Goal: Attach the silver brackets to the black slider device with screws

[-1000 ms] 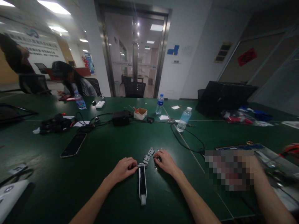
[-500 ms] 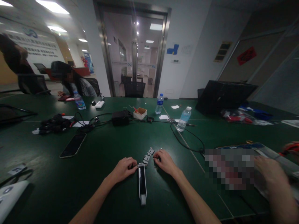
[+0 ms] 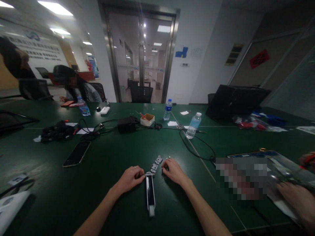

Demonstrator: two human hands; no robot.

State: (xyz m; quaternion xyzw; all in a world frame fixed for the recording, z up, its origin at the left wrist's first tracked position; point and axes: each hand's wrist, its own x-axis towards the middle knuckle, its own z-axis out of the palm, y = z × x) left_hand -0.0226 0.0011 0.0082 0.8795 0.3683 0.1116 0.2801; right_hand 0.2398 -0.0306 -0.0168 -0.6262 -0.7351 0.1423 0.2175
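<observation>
My left hand (image 3: pixel 133 177) is closed, its thumb and forefinger pressed together at the upper left corner of a narrow white-framed device (image 3: pixel 150 193) with a dark face. A small metal piece (image 3: pixel 149 173) lies across that device's top end, partly behind my fingertips. Beyond it, several small grey metal parts (image 3: pixel 157 164) form a slanting row on the green table (image 3: pixel 118 150). Just right of the row, my right hand (image 3: pixel 174 170) rests with its fingers curled together; what they hold, if anything, is hidden. Tiny metal bits (image 3: pixel 163 177) lie beside its fingertips.
At the right, a co-worker's hand (image 3: pixel 295 196) is over a flat panel, partly pixelated. A cable (image 3: pixel 197 152) and water bottle (image 3: pixel 194 125) stand ahead on the right. A phone (image 3: pixel 77 153) lies left; a black box (image 3: pixel 127 124) and small open box (image 3: pixel 147 120) are farther back.
My two hands and the device stay almost where they were. The co-worker's hand at the right has shifted down and to the right.
</observation>
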